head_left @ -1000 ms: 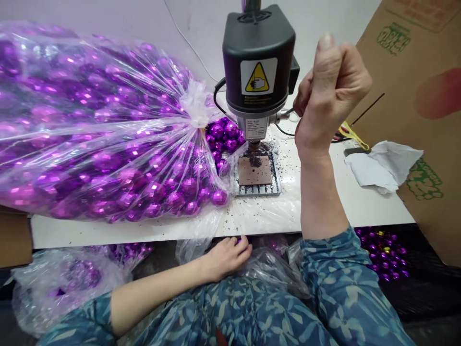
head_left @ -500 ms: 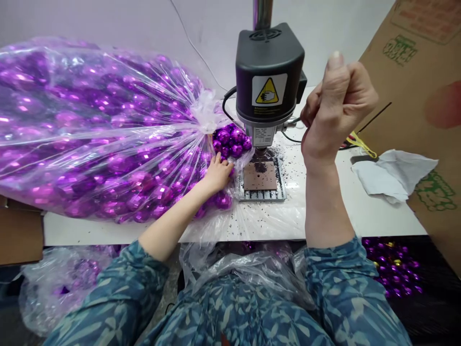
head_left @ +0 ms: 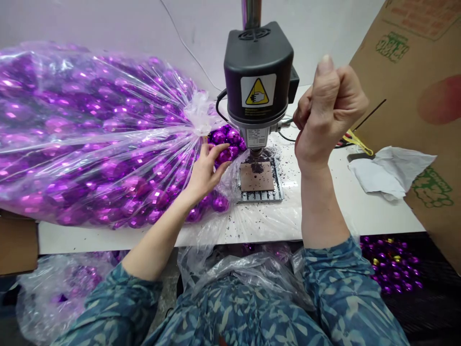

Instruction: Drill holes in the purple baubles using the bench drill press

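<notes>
My left hand [head_left: 207,170], thumb and fingers apart, is over shiny purple faceted balls [head_left: 225,139] beside the gathered neck of a large clear plastic bag [head_left: 97,139] filled with such balls. I cannot tell whether its fingertips touch a ball. My right hand [head_left: 329,110] is raised and closed round the feed handle [head_left: 287,123] of a black drill press [head_left: 257,72] with a yellow warning label; most of the handle is hidden. Under the drill head, a brown board [head_left: 257,177] with a small hole lies on the slotted metal base [head_left: 261,196], strewn with dark shavings.
White paper [head_left: 391,170], yellow-handled pliers [head_left: 360,142] and a thin rod [head_left: 370,115] lie to the right, by a large cardboard box [head_left: 425,96]. Below the white table [head_left: 331,211] are more purple balls [head_left: 392,269] at right and a plastic bag [head_left: 57,293] at left.
My left hand has drawn back a little to the left, its fingers lifting and spreading from the balls. The right hand keeps its grip at the handle. The view has shifted slightly.
</notes>
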The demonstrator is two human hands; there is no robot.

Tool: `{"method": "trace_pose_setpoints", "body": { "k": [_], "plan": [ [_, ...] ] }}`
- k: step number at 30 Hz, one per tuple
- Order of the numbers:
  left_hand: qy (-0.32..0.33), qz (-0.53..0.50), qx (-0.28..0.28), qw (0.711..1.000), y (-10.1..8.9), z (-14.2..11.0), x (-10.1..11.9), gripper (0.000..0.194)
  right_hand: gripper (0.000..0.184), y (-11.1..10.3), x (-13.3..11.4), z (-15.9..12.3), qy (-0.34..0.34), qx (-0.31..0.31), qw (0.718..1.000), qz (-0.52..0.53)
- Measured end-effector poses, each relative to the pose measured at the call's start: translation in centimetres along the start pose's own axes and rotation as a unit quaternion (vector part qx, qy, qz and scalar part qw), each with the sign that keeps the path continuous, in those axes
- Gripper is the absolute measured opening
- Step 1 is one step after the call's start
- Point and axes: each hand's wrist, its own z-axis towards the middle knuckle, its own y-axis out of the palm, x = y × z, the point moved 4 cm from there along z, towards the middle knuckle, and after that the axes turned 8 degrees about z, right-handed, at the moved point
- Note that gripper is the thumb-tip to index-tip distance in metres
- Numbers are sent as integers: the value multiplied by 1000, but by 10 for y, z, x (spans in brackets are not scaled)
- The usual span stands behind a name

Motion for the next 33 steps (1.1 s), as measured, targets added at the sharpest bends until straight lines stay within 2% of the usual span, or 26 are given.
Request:
{"method": "trace_pose_setpoints", "body": {
  "k": [2, 4, 5, 7, 9, 11, 14, 17, 22, 25, 33],
  "plan": [
    [-32, -191, -34, 980, 7, -15, 14, 39, 64, -1, 2, -1, 3, 6, 999, -32],
    [-75, -343, -112, 930, 26, -28, 26, 37, 62, -1, 4, -3, 14, 3, 999, -43],
    [-97, -397, -143, 902, 38, -33, 30, 38, 61, -2, 5, -3, 19, 0, 999, -36],
    [-136, -464, -170, 859, 59, -39, 32, 41, 60, -2, 4, -3, 20, -4, 1000, -6],
    [-163, -486, -160, 844, 76, -37, 28, 52, 60, -2, 2, -3, 13, -6, 1000, 21],
    [-178, -476, -136, 850, 88, -32, 20, 58, 61, -1, 0, -2, 1, -5, 999, 37],
    [-195, -445, -83, 870, 97, -21, 6, 44, 60, 0, -2, -2, -9, -8, 999, 53],
    [-213, -432, -40, 875, 101, -13, -5, 38, 60, 1, -3, -2, -18, -5, 998, 64],
    [-221, -456, -41, 861, 109, -7, -15, 44, 60, 1, -6, -2, -25, -8, 995, 96],
    [-219, -454, -42, 862, 115, -4, -17, 43, 63, 2, -7, -2, -23, -4, 997, 71],
    [-169, -380, -26, 909, 119, 4, -14, 46, 64, 0, -6, -4, -16, -5, 998, 56]
  ]
}}
